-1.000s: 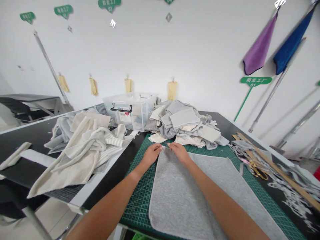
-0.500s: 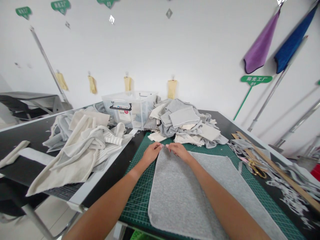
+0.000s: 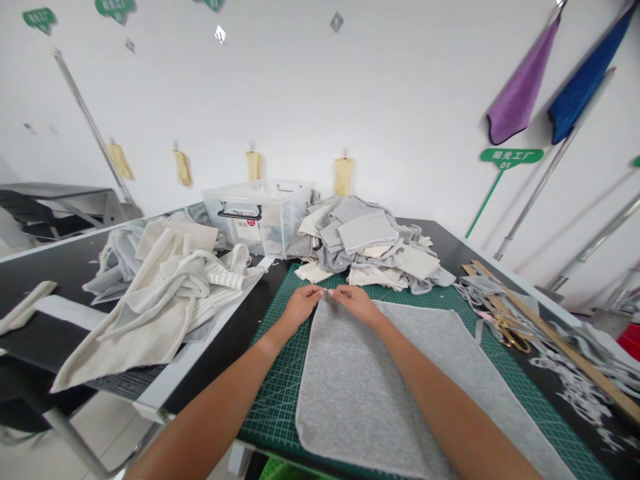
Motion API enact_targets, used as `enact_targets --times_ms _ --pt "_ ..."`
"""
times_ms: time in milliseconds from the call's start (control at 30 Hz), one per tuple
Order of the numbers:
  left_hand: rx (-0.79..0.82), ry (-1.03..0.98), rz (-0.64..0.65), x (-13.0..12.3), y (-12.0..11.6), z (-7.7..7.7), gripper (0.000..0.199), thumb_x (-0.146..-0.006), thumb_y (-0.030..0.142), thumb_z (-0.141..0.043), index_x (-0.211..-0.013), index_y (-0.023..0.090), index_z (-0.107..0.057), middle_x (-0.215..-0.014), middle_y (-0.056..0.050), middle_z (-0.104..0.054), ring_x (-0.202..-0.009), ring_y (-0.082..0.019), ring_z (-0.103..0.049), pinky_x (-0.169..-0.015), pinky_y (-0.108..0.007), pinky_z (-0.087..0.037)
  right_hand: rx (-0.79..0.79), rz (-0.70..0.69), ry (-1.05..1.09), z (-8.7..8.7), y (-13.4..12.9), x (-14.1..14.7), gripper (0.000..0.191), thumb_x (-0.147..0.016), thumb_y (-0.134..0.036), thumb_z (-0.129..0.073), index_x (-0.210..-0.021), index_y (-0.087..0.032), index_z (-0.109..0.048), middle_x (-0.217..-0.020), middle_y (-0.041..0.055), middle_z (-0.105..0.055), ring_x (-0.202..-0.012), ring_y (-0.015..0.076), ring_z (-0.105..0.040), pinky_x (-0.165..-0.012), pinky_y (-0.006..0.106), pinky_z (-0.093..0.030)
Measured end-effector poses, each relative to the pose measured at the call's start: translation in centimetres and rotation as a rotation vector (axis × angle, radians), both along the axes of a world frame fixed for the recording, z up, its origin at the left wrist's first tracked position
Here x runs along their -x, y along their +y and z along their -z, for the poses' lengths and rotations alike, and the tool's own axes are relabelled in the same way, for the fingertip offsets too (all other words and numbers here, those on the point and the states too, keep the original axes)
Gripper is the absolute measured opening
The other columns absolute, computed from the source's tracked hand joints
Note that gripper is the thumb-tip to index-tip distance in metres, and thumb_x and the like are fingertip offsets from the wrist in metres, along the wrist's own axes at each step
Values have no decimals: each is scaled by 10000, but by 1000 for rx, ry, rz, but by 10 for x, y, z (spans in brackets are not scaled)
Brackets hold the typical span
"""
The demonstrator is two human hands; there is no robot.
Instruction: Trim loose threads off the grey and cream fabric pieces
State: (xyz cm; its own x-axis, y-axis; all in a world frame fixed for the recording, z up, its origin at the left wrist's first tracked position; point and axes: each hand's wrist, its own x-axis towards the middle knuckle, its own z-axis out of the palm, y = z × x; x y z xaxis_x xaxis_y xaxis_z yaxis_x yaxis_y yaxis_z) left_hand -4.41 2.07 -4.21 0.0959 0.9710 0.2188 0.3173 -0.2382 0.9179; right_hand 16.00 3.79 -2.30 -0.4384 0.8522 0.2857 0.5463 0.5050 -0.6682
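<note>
A grey piece of fabric (image 3: 360,380) with a pale stitched edge lies flat on a green cutting mat (image 3: 273,393). At its far left corner, my left hand (image 3: 303,303) pinches the edge between thumb and fingers. Close beside it, my right hand (image 3: 356,303) pinches the same corner, its fingertips almost touching those of the left. The small bit of cloth between the fingertips is mostly hidden. Just beyond my hands rises a heap of grey and cream fabric pieces (image 3: 370,233).
Left of the mat, cream and grey cloths (image 3: 165,287) lie piled. A clear plastic box (image 3: 295,220) stands at the back. On the right are gold-handled scissors (image 3: 515,339), a long wooden strip (image 3: 560,337) and white fabric scraps (image 3: 575,387).
My right hand's fingertips have shifted slightly left, closer to my left hand at the fabric's corner. The view has tilted very slightly; the fabric lies as before.
</note>
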Motion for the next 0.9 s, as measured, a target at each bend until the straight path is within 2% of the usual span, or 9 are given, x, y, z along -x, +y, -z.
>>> enact_targets --times_ms 467,900 --pt "63 -66 -20 0 -1 3 359 -852 459 -590 -961 155 -747 -790 -29 -694 -680 -137 -576 -633 -231 -427 -45 -31 -49 0 -1 4 524 -990 -601 -390 -703 -193 -551 -684 -26 -554 -666 123 -496 -621 239 -315" --pt "38 -150 -30 -1 -3 4 315 -847 411 -609 -939 151 -761 -771 -27 -680 -683 -136 -560 -630 -230 -401 -65 -19 -36 7 0 10 526 -1003 -587 -400 -705 -188 -569 -688 -11 -588 -662 127 -528 -617 243 -319"
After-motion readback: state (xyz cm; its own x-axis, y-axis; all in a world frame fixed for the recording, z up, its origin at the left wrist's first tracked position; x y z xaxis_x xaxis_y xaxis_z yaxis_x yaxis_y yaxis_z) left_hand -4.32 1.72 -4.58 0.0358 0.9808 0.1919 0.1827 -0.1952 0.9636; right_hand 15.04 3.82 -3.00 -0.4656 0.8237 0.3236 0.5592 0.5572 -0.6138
